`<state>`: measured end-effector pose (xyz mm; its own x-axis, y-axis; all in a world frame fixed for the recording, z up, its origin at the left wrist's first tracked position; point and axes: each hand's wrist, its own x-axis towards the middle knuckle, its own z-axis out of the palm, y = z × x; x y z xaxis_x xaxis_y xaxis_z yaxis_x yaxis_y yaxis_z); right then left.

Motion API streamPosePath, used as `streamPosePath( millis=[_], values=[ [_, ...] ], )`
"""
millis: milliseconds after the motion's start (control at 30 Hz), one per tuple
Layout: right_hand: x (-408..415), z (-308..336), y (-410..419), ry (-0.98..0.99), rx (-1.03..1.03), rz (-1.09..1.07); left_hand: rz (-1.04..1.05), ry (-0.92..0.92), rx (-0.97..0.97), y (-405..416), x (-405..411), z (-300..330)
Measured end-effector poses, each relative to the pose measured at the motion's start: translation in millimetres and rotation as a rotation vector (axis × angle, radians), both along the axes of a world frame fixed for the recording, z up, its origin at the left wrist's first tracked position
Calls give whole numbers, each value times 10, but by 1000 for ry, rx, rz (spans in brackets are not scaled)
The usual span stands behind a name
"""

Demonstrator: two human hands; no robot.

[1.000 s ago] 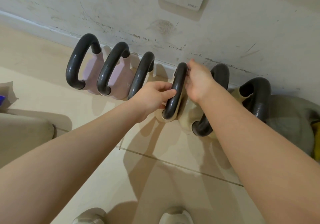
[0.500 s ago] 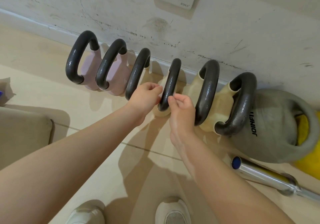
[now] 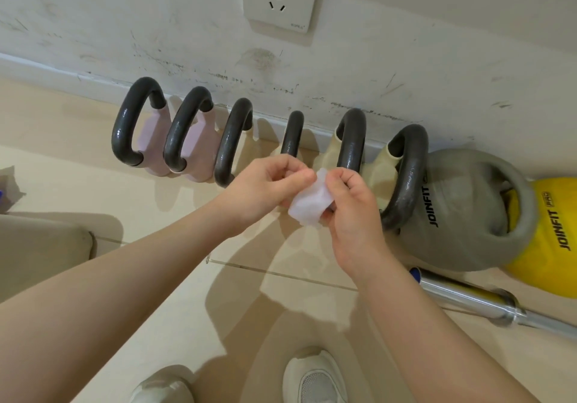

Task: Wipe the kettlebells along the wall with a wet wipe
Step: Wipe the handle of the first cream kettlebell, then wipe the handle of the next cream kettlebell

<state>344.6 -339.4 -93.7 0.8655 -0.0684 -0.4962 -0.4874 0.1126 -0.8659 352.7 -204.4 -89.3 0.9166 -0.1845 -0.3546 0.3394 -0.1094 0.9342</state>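
Your left hand (image 3: pixel 268 184) pinches one edge of the wet wipe (image 3: pixel 309 204) and your right hand (image 3: pixel 349 206) pinches the other, held just in front of the kettlebells (image 3: pixel 237 140) lined along the wall (image 3: pixel 437 59). Refold to a fresh face before wiping on. Dark, glossy handles stand over pink, then cream bodies; the grey kettlebell (image 3: pixel 462 215) sits rightmost.

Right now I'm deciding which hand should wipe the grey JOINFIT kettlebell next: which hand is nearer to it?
Right. The right hand pinches the wet wipe just left of the grey kettlebell; the left hand holds the wipe's other side, farther left.
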Motion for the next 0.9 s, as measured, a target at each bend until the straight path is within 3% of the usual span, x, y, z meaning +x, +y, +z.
streamPosePath(
  millis=[200, 367, 500, 600, 667, 767, 800, 900],
  values=[
    [0, 120, -190, -25, -10, 3, -125, -39, 15, -152, -8, 5],
    [-41, 120, -345, 61, 173, 16, -199, -17, -26, -302, 18, 18],
    [-115, 125, -481, 10, 96, 180, -194, 7, -5, -341, 64, -24],
    [-152, 113, -561, -2, -50, 164, -236, 29, -12, -338, 73, -17],
    [-165, 127, -590, 21, -13, 143, -272, 37, -22, -349, 67, -6],
    [-190, 184, -614, 90, 201, 11, -305, 40, 0, -369, 66, 1],
    [-193, 204, -621, 90, 188, -70, -284, 33, 32, -369, 75, -13],
    [-139, 193, -665, -24, -122, -330, -124, -47, 167, -354, 127, -82]
  ],
)
